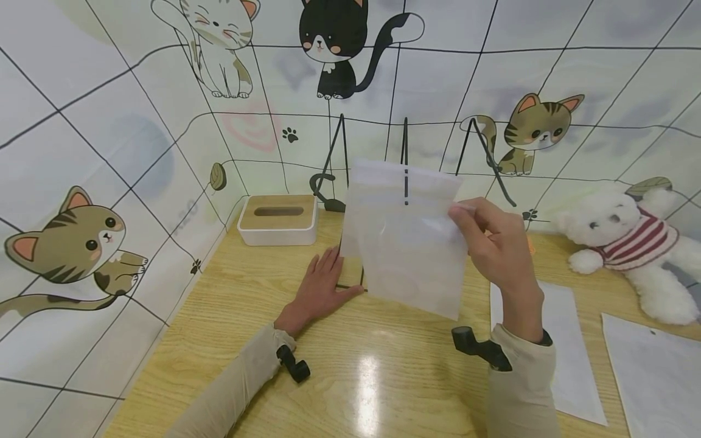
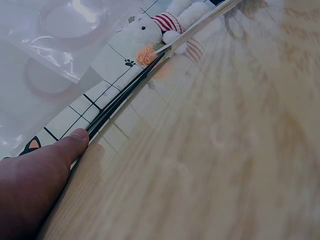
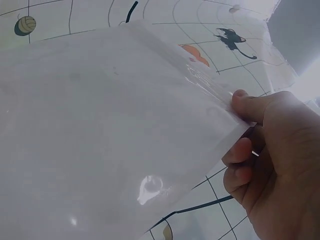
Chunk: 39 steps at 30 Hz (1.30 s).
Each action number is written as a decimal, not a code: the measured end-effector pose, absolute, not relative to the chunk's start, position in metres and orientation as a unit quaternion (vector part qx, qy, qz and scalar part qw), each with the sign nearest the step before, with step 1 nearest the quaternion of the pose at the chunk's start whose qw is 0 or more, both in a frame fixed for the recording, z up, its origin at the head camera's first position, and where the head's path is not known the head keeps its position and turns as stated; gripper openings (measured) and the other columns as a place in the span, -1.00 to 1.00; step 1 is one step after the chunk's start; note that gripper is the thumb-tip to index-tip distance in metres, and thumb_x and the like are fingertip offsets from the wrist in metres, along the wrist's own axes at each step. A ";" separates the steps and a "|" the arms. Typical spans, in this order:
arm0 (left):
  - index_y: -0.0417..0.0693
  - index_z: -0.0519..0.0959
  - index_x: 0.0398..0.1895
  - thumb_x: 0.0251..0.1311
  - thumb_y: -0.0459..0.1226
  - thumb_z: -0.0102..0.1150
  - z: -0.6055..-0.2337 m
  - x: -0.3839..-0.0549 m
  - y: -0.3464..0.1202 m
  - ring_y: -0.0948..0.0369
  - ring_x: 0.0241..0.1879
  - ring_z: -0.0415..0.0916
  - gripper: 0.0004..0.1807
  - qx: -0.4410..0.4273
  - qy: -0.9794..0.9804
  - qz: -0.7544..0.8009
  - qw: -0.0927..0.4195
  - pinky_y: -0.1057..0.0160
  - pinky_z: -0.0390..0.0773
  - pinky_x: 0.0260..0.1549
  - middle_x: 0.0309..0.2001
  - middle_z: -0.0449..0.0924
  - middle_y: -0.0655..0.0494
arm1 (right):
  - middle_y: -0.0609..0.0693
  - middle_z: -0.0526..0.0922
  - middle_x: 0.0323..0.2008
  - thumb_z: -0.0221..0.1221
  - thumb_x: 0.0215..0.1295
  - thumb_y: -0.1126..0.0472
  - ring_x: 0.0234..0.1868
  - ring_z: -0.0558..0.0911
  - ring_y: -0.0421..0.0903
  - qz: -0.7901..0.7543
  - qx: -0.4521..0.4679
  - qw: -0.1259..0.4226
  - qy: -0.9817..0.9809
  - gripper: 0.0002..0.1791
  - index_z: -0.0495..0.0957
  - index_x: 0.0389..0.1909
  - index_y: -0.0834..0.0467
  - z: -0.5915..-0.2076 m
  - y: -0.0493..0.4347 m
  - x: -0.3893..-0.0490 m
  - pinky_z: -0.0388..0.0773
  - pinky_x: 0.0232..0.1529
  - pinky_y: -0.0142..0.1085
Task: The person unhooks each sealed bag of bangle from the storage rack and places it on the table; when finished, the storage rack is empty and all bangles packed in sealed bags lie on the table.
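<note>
Two beige sleeves [image 1: 243,383] reached forward over a pale wooden table [image 1: 427,389]. Nearest came the left hand [image 1: 319,293], low down, palm toward the tabletop, its fingers straight and resting there with nothing gripped; in the left wrist view its thumb touched a thin black bar.

The right hand [image 1: 498,249] was raised, thumb and forefinger pinched close together on the upper right edge of a translucent plastic bag [image 1: 411,261]. That was the relation that mattered: the bag stretched leftward and downward from those fingertips, a little longer top to bottom than across, its long axis near upright with a slight tilt. The right hand was the nearer one, touching it; from the left fingers, the bag stood up and to the right. A second strip of film [image 1: 348,243] showed past its left edge, perhaps another bag, though the clear plastic made the layers hard to separate.

Above and to the left of the right fingertips, a black wire stand [image 1: 405,140] rose in narrow peaks. Beyond the left fingertips, leftward, sat a white box with a wooden lid [image 1: 277,237]. Right of the right hand lay flat pale sheets [image 1: 569,353] and a white plush bear [image 1: 619,243]. Farthest beyond both hands' fingers rose a cat-patterned wall covering [image 1: 438,79].
</note>
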<state>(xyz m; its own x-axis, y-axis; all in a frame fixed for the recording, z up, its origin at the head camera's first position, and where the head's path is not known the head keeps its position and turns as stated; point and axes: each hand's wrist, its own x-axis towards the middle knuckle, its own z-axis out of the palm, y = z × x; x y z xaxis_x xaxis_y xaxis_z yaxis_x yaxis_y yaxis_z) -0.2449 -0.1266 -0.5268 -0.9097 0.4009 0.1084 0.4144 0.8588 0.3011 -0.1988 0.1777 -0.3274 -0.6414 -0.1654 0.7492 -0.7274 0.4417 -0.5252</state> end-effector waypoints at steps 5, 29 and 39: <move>-0.14 -0.17 0.61 0.29 0.43 -0.20 -0.528 -0.245 -0.126 0.07 0.62 -0.30 0.11 -0.203 -0.966 -0.162 0.009 -0.04 -0.23 0.56 0.63 -0.22 -0.04 | 0.02 0.51 -0.67 0.19 0.31 0.47 -0.54 0.43 -0.40 0.440 0.277 0.322 -0.791 -0.93 0.64 -0.28 0.33 -0.326 0.175 -0.198 0.35 -0.46 -0.55; -0.18 -0.07 0.60 0.28 0.43 -0.18 -0.529 -0.244 -0.127 0.05 0.62 -0.28 0.10 -0.209 -0.964 -0.161 0.016 -0.07 -0.20 0.55 0.62 -0.18 -0.08 | -0.15 0.37 -0.70 0.20 0.30 0.48 -0.61 0.34 -0.38 0.435 0.284 0.316 -0.794 -0.89 0.64 -0.30 0.24 -0.327 0.165 -0.195 0.29 -0.49 -0.52; -0.22 -0.05 0.59 0.35 0.28 -0.10 -0.529 -0.247 -0.127 0.02 0.62 -0.25 0.00 -0.211 -0.967 -0.145 0.011 -0.06 -0.23 0.55 0.62 -0.18 -0.11 | -0.14 0.28 -0.70 0.21 0.31 0.45 -0.64 0.24 -0.36 0.415 0.310 0.301 -0.801 -0.93 0.62 -0.29 0.25 -0.330 0.155 -0.197 0.17 -0.60 -0.47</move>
